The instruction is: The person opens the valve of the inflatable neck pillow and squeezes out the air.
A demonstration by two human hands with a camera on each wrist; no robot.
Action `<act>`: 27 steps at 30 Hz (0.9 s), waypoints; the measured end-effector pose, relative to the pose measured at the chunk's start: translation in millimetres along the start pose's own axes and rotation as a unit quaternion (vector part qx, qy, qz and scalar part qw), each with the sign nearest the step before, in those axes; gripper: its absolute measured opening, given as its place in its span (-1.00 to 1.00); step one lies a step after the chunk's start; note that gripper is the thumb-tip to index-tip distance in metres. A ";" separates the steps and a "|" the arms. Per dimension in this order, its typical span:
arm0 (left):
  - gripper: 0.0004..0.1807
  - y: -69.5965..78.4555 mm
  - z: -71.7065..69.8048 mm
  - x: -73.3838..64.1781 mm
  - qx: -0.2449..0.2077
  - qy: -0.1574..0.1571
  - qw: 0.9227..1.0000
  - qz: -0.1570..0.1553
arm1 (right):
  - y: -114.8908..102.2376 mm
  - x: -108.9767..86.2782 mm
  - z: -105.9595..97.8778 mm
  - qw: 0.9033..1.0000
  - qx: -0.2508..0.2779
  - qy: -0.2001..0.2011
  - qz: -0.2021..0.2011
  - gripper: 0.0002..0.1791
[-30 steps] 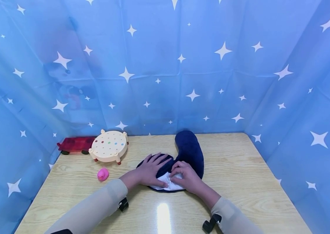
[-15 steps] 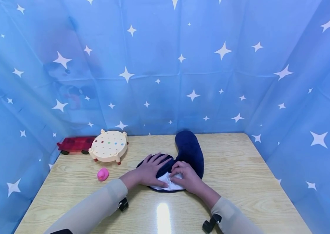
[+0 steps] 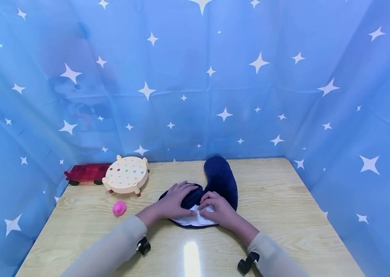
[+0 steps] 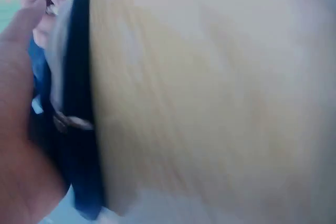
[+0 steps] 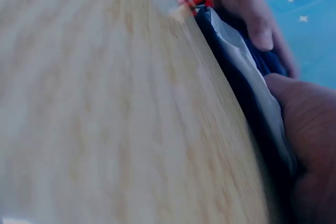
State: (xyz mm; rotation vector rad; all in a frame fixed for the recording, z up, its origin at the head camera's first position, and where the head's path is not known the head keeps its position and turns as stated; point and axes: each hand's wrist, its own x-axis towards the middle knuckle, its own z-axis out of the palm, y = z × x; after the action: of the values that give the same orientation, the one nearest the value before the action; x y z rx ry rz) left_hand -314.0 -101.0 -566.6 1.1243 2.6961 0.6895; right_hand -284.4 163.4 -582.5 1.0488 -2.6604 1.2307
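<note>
A navy U-shaped neck pillow lies on the table, its near side opened along a seam where white lining shows. My left hand rests on the pillow's left arm, fingers lightly bent over the navy cover and thumb at the lining. My right hand pinches the white lining between thumb and fingers, to the right of the left thumb. In the left wrist view, a small shiny piece like a zip pull sits on the navy edge. The pinched spot is mostly hidden behind the fingers.
On the wooden table, a pink toy duck stands left of the pillow. Behind it are a round cream pegboard stool and a red toy cart. A blue star-patterned curtain closes off the back and sides.
My left hand's spread fingers have drawn together and bent, and its thumb has shifted slightly over the lining. The right hand keeps its pinch. The whole head view has shifted slightly.
</note>
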 end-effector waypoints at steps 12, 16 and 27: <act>-0.57 18.0 19.2 -3.6 -0.058 0.039 0.998 -0.008 | 0.1 -1.5 -3.0 0.995 0.087 0.005 0.049 -0.75; -0.79 16.3 28.9 -2.1 -0.064 0.059 0.996 -0.022 | -0.8 -4.1 -1.4 0.993 0.099 0.016 0.055 -0.75; -0.84 24.1 37.1 2.7 -0.049 0.134 0.988 -0.052 | -2.8 -3.6 -2.7 0.994 0.087 0.028 0.063 -0.78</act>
State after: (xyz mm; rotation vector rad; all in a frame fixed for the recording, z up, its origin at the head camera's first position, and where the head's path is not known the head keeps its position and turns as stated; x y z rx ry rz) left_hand -289.5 -71.0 -588.1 0.9186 2.8762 1.0095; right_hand -280.6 166.0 -579.8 0.8611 -2.6529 1.5145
